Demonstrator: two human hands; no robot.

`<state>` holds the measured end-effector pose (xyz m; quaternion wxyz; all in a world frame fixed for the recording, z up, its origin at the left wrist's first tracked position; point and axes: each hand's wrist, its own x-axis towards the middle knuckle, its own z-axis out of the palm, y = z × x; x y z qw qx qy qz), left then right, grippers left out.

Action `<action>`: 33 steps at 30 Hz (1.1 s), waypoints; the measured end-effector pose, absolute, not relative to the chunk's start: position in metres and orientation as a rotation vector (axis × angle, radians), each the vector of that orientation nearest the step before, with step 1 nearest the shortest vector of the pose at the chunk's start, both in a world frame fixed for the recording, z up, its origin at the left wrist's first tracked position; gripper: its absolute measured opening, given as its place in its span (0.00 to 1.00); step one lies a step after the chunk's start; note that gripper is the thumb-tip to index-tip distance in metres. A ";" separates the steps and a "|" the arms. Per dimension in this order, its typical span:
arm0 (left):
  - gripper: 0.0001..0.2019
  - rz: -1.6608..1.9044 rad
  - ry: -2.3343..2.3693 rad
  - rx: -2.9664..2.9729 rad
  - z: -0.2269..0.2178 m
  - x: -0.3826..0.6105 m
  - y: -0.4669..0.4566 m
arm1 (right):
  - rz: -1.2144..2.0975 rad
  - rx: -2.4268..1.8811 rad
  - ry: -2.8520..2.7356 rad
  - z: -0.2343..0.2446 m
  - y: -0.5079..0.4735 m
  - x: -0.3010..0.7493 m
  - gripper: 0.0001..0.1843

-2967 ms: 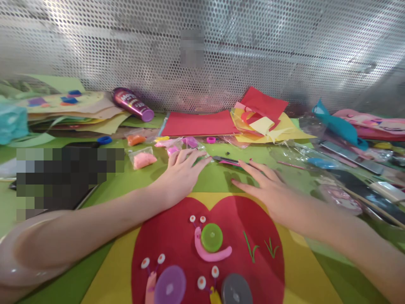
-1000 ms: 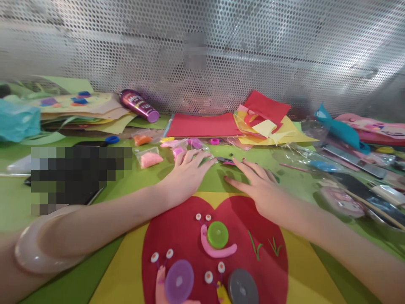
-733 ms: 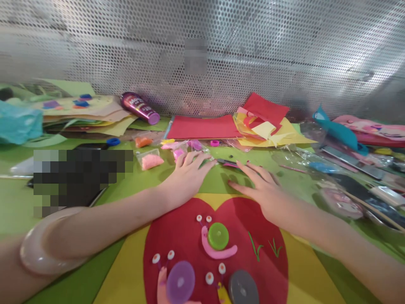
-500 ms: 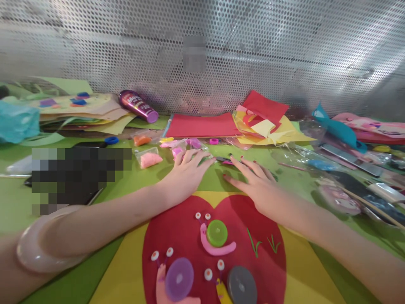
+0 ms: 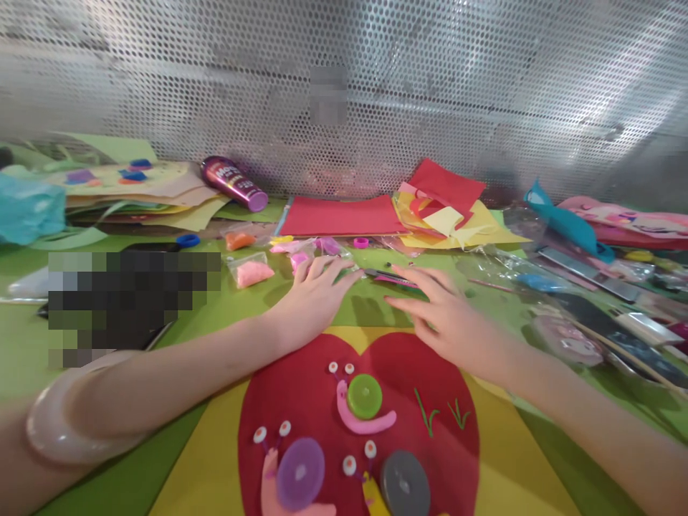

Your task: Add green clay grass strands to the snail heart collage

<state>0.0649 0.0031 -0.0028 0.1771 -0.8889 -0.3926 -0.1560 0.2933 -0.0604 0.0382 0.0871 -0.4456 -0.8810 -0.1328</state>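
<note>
Head view: left hand (image 5: 312, 297) flat, open, mid-frame; right hand (image 5: 446, 315) open, fingers spread beside craft knife (image 5: 388, 276); pink clay bag (image 5: 248, 271) left.

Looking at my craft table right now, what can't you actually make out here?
Head view only:
- Pixelated block: whatever lies under it on the left is masked.
- Purple-button snail: its body is cut off by the bottom edge.
- Dark tool: small, partly behind the right hand; type unclear.
- Left hand: palm down, underside hidden.

craft workbench | coloured paper sheets (image 5: 340, 214) | perforated metal wall (image 5: 430, 93)
</note>
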 end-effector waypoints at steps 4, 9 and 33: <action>0.22 -0.454 -1.119 -2.506 -0.004 0.066 0.004 | -0.394 -1.318 -2.515 0.039 -0.055 0.290 0.13; 0.22 -0.459 -1.125 -2.522 -0.003 0.064 0.003 | -0.520 -1.312 -2.531 0.035 -0.041 0.302 0.07; 0.21 -0.558 -1.259 -2.614 -0.007 0.062 0.008 | -0.502 -1.416 -2.438 0.030 -0.025 0.327 0.09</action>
